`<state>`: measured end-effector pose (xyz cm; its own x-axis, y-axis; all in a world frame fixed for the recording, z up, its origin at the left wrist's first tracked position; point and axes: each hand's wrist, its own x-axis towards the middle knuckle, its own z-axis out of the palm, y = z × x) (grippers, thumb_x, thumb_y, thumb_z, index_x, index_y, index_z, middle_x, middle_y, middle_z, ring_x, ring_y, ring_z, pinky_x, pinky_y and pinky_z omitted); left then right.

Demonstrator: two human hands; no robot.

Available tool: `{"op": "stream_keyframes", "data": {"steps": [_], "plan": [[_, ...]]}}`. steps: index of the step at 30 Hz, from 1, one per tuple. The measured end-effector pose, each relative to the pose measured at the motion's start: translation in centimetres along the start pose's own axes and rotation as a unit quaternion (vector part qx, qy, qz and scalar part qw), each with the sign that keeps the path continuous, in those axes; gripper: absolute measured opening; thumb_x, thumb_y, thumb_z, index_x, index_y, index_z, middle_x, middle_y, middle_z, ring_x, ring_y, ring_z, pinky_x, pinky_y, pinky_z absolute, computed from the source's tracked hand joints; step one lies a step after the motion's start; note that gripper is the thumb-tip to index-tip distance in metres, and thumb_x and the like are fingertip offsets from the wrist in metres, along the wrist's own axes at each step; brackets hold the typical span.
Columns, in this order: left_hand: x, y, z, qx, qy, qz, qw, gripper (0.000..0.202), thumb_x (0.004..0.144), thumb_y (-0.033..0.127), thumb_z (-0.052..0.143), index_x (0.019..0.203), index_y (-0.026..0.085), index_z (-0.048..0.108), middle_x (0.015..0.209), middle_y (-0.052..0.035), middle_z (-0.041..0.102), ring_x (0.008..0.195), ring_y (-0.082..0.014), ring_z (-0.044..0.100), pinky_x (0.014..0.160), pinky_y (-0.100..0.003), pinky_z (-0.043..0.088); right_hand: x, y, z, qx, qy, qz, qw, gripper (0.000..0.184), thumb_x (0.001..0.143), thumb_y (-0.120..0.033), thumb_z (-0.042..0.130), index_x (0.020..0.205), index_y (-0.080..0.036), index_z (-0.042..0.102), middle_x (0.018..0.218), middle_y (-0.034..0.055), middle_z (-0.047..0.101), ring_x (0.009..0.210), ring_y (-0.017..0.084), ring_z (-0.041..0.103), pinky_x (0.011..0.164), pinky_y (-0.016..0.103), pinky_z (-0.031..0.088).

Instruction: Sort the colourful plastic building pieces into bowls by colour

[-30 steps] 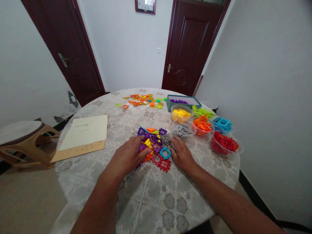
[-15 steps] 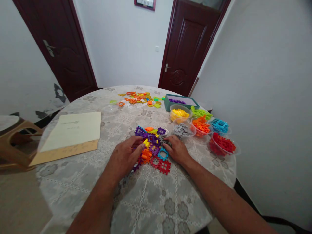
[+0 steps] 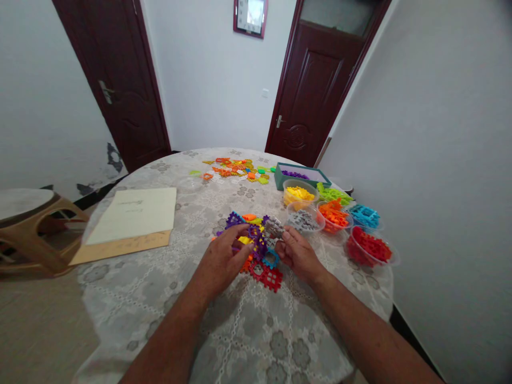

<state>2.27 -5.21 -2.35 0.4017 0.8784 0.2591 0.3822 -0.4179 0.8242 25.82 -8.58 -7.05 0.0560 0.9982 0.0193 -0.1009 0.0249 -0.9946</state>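
Currently our right hand (image 3: 300, 253) keeps a narrow grip, thumb and fingers pinching a gray latticed piece (image 3: 274, 228) at the right side of the colorful pile (image 3: 262, 250). Our left hand (image 3: 218, 261) reaches over the pile's left side, its grip moderately wide, thumb and index parted beside purple pieces; whether it pinches one we cannot tell. The pile sits well in from the rounded edge of our counter (image 3: 232, 341), with patterned cloth stretching toward us and leftward to the paper sheets (image 3: 136, 216). Room is tighter on our right, where the gray pieces' bowl (image 3: 308, 231) stands near our right hand and the red pieces' bowl (image 3: 354, 257) stands close to the counter's edge. These bowls are clear, round and thin-walled, while the green box (image 3: 286, 183) behind them is rectangular. We see glossy, plastic-looking pieces with toothed rims: red window-like squares (image 3: 272, 278) and a blue open frame (image 3: 271, 258) nearest our right hand's underside. Lacy gray flowers pattern the cloth.
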Motion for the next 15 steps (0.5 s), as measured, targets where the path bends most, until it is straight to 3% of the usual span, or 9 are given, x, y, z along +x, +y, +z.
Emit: {"op": "stream_keyframes", "data": {"steps": [3,7,12,15], "plan": [[-0.1,-0.1,0.7,-0.025,-0.009,-0.005,1.000,0.045,0.095,0.037,0.062,0.137,0.024,0.062,0.130,-0.0110,0.073,0.094,-0.0208,0.073,0.090,-0.041,0.060,-1.2,-1.0,1.3,0.121,-0.065,0.061,0.989,0.046,0.088,-0.063,0.072,0.111,-0.026,0.057,0.080,-0.0018,0.059,0.055,0.011,0.041,0.041,0.020,0.019],[-0.1,-0.6,1.3,-0.024,-0.027,-0.009,0.999,0.038,0.095,0.034,0.062,0.131,0.025,0.066,0.125,-0.0091,0.075,0.103,-0.0234,0.074,0.092,-0.039,0.059,-1.8,-1.0,2.3,0.150,-0.135,0.116,0.973,0.047,0.088,-0.065,0.072,0.110,-0.025,0.061,0.075,-0.0018,0.058,0.053,0.010,0.039,0.042,0.019,0.021],[-0.1,-0.8,1.1,-0.009,-0.028,-0.018,0.999,0.026,0.098,0.034,0.058,0.118,0.025,0.070,0.104,-0.0043,0.080,0.096,-0.0223,0.075,0.090,-0.038,0.056,-1.3,-0.2,2.8,0.147,-0.125,0.114,0.975,0.046,0.087,-0.065,0.073,0.107,-0.025,0.062,0.092,0.0015,0.068,0.054,0.009,0.040,0.041,0.019,0.022],[0.0,-0.9,0.9,-0.012,-0.024,-0.026,0.999,0.025,0.098,0.032,0.056,0.116,0.024,0.070,0.105,-0.0047,0.081,0.096,-0.0226,0.075,0.089,-0.038,0.056,-1.1,-0.1,2.9,0.135,-0.124,0.113,0.976,0.044,0.087,-0.062,0.075,0.104,-0.025,0.060,0.085,-0.0003,0.068,0.051,0.008,0.042,0.039,0.019,0.023]]}}
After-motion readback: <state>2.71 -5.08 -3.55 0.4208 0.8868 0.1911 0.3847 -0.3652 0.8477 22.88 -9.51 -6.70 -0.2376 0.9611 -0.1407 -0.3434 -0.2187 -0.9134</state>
